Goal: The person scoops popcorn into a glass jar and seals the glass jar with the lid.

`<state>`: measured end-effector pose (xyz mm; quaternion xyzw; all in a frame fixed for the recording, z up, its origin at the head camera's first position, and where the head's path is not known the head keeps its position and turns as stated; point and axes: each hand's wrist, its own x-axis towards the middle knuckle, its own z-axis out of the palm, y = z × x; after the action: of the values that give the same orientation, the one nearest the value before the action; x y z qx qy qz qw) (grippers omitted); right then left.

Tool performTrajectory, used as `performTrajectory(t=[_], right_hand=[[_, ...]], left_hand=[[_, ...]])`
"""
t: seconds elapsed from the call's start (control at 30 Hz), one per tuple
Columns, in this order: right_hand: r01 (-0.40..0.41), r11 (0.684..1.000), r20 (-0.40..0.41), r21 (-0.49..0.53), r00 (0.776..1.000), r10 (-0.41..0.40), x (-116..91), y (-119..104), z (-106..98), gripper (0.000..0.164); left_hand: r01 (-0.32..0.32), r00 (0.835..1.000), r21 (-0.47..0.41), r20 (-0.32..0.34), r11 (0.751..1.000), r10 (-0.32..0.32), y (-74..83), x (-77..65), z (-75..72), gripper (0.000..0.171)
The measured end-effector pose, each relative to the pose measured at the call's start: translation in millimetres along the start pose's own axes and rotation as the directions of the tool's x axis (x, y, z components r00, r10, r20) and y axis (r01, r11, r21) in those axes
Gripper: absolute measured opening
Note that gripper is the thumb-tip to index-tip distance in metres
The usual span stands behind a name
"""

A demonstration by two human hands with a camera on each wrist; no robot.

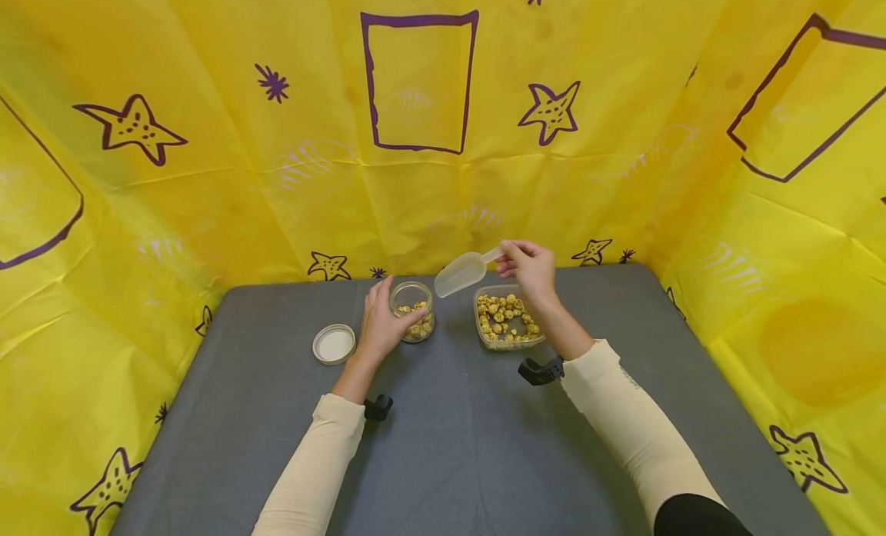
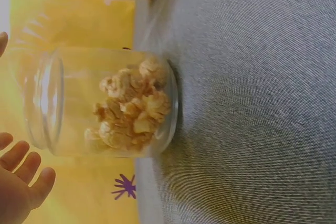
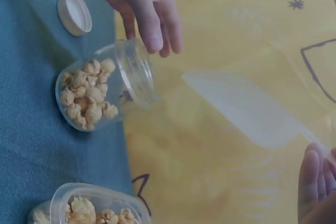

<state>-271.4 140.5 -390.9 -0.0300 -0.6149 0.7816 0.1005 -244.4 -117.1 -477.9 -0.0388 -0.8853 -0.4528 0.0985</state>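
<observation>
A clear glass jar (image 1: 419,330) partly filled with popcorn (image 2: 137,109) stands upright and lidless on the table. My left hand (image 1: 382,321) is beside the jar's mouth, its fingers spread and relaxed. In the left wrist view, a gap shows between those fingers and the glass. My right hand (image 1: 531,273) pinches the handle of a translucent plastic scoop (image 1: 462,274). The scoop's bowl tilts down towards the jar, just right of its mouth and above it; no popcorn can be made out in it. Below the right hand sits a clear plastic container (image 1: 508,344) of popcorn.
A round jar lid (image 1: 334,344) lies left of the jar on the grey tabletop (image 1: 443,444). Yellow patterned cloth (image 1: 429,198) hangs close behind the table and along both sides. The right forearm passes near the container's right side.
</observation>
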Motion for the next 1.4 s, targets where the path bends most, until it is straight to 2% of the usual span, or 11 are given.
performTrajectory(t=[0.3,0.5,0.63,0.87,1.1,1.4], right_hand=[[0.028,0.999,-0.029,0.016,0.999,-0.028,-1,-5,-9,0.034],[0.043,0.999,-0.052,0.012,0.998,-0.042,-3,-9,-14,0.017],[0.051,0.998,-0.069,0.022,0.996,-0.049,-2,-10,-18,0.013],[0.055,0.997,-0.084,0.048,0.995,-0.051,-3,-11,-26,0.008],[0.079,0.993,-0.102,0.085,0.992,-0.07,-4,-12,-32,0.016],[0.096,0.991,-0.146,0.096,0.986,-0.081,-3,-10,-41,0.011]], left_hand=[[-0.045,0.999,-0.006,-0.007,0.999,0.044,10.0,-1.3,-1.1,0.094],[-0.066,0.998,-0.025,-0.004,0.997,0.066,17.6,-3.0,-2.3,0.094],[-0.079,0.997,-0.041,0.005,0.996,0.08,20.9,-3.6,-1.0,0.093],[-0.09,0.996,-0.049,-0.005,0.995,0.09,24.4,-4.4,5.9,0.09],[-0.093,0.996,-0.064,-0.003,0.994,0.093,33.6,-4.1,15.1,0.09],[-0.109,0.994,-0.073,-0.005,0.991,0.109,39.8,-6.1,24.2,0.088]])
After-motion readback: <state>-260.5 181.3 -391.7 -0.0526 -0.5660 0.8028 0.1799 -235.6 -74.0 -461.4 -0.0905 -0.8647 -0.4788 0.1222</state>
